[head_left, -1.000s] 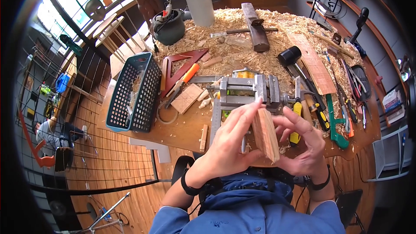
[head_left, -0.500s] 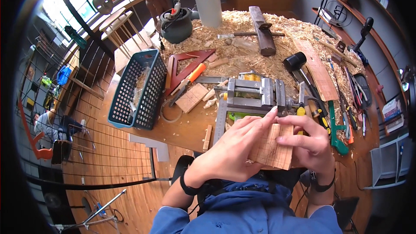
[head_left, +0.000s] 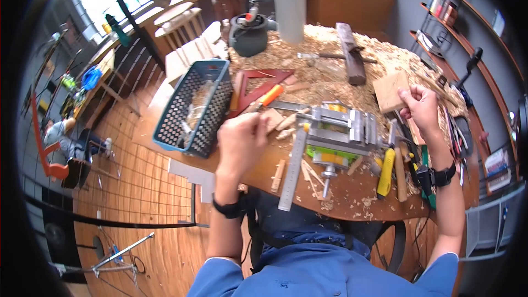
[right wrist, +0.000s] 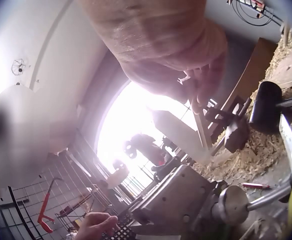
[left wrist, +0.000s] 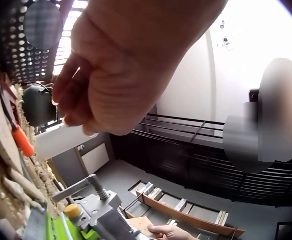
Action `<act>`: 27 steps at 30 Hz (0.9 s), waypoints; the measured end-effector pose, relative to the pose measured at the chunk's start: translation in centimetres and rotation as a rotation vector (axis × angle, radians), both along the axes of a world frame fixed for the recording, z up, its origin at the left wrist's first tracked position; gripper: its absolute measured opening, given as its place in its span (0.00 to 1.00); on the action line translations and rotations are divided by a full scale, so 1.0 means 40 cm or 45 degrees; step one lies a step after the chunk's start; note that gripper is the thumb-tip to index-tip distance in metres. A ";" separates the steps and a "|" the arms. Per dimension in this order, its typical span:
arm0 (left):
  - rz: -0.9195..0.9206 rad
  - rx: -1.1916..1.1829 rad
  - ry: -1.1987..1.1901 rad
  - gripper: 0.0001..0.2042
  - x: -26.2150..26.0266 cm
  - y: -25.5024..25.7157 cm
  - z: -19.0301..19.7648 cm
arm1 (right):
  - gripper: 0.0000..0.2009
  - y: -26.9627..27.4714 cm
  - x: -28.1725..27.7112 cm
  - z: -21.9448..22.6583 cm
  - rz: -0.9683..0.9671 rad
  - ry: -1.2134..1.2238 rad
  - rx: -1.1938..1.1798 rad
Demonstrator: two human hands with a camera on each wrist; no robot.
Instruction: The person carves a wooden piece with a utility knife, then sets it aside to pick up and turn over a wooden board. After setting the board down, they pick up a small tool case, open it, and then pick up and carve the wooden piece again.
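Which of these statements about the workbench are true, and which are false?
1. The right hand holds a flat piece of wood. True.
2. The steel ruler lies to the right of the vise. False: it lies to the left.
3. The wooden hand plane rests among wood shavings. True.
4. The perforated basket is upside down. False: it stands upright, its open top facing up.

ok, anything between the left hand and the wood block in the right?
The vise sits on the workbench between left hand and wood block. Both look raised, so the route over the top is probably unobstructed.
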State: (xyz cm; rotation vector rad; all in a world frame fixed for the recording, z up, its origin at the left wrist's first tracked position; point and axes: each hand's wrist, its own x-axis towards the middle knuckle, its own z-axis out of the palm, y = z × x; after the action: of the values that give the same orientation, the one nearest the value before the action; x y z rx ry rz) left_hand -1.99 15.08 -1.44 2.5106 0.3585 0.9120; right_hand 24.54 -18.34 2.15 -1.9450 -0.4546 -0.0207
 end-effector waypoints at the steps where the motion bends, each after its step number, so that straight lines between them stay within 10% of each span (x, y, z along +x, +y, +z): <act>1: -0.090 0.057 -0.103 0.09 0.017 -0.005 -0.018 | 0.11 0.025 0.027 -0.024 0.012 -0.004 -0.065; 4: -0.094 0.242 0.136 0.28 0.043 -0.005 -0.084 | 0.11 0.078 0.086 -0.077 0.042 0.048 -0.290; 23: -0.107 0.453 0.377 0.04 0.224 0.032 -0.158 | 0.11 0.061 0.039 -0.099 0.106 -0.247 -0.220; 27: -0.162 0.354 0.520 0.03 0.235 0.023 -0.153 | 0.21 0.045 -0.011 -0.088 0.221 -0.874 -0.253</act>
State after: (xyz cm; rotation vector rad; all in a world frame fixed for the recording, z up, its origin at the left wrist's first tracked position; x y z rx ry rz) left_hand 7.42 16.02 -7.55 2.9375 0.2021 0.4173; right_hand 24.11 -16.55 -1.37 -2.0538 -1.1087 -0.5624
